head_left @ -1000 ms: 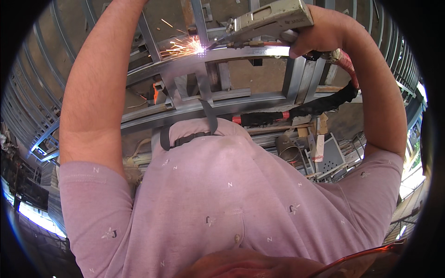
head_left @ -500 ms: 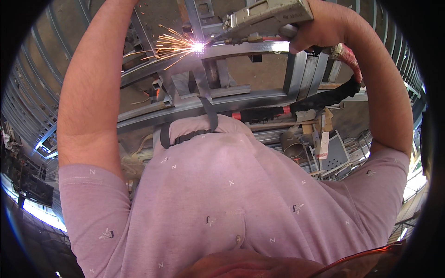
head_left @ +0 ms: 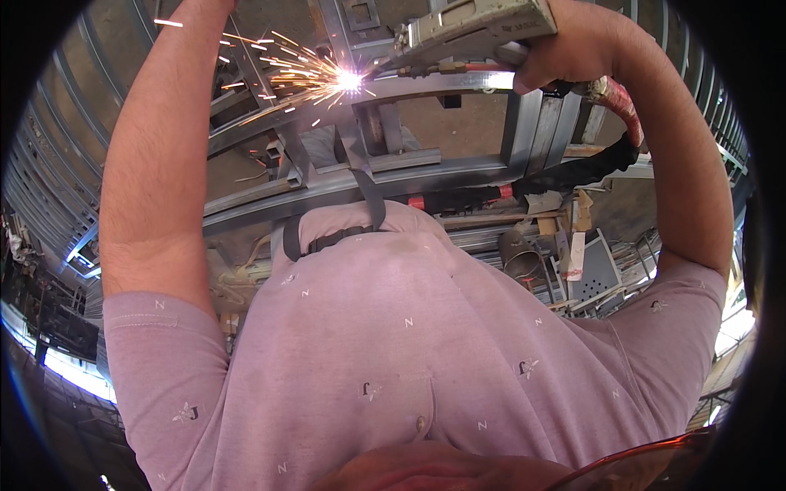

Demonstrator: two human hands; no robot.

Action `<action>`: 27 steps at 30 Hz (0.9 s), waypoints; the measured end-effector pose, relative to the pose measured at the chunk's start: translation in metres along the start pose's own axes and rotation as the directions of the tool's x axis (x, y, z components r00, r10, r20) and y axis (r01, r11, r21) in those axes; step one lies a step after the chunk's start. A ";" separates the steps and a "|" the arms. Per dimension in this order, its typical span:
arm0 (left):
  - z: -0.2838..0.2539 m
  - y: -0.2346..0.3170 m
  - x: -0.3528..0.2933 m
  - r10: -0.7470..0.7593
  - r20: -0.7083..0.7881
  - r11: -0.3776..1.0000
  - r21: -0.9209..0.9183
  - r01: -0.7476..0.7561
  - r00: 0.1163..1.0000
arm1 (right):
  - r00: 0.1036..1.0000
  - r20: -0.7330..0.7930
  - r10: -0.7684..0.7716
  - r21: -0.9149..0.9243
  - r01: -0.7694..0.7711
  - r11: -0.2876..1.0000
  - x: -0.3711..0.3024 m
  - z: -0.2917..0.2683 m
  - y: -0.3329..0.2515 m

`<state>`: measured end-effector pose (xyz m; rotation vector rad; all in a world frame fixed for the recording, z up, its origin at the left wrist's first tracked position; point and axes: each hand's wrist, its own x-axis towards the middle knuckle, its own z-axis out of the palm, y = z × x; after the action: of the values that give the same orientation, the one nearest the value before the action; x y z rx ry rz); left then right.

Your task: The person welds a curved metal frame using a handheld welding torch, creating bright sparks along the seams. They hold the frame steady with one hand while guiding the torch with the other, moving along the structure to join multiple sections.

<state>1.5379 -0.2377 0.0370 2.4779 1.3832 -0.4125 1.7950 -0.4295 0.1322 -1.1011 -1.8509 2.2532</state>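
Note:
My right hand (head_left: 565, 53) is wrapped around a pale khaki handheld welding gun (head_left: 471, 34) at the upper right. The gun's thin nozzle (head_left: 381, 70) points left, its tip at a bright white-violet spot (head_left: 350, 80). There it meets a grey metal tube frame (head_left: 426, 87), where a curved bar crosses an upright tube. Orange sparks (head_left: 286, 78) spray leftward from the spot, and the glare hides the joint itself. My left forearm (head_left: 168, 106) reaches up past the top edge, so the hand is out of sight.
From the gun a red-wrapped hose (head_left: 618, 105) bends down into a black-sleeved cable (head_left: 573, 170) crossing before my waist. Long metal bars (head_left: 70, 106) lie at the far left. Lower right are a metal cup (head_left: 520, 258), a perforated grey plate (head_left: 594, 274) and scraps.
The sparks spread wider and farther left, some crossing my left forearm. The gun and my right hand hold nearly the same place, with the tip still at the joint.

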 end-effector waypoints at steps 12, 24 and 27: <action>-0.002 -0.003 -0.001 -0.001 0.025 0.999 -0.036 0.002 1.000 | 0.961 0.093 0.261 0.149 -0.272 0.951 -0.006 -0.006 -0.024; -0.006 -0.009 0.002 -0.009 0.075 0.994 -0.106 0.017 0.997 | 0.896 0.017 0.444 0.122 -0.443 0.888 -0.019 -0.001 -0.020; -0.008 -0.005 0.008 0.018 0.087 0.990 -0.143 -0.006 0.996 | 0.804 -0.064 0.592 0.093 -0.586 0.805 -0.028 0.007 -0.045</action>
<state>1.5387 -0.2261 0.0407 2.3235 1.3151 -0.3997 1.7937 -0.4347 0.1852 -1.9543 -1.5196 2.4616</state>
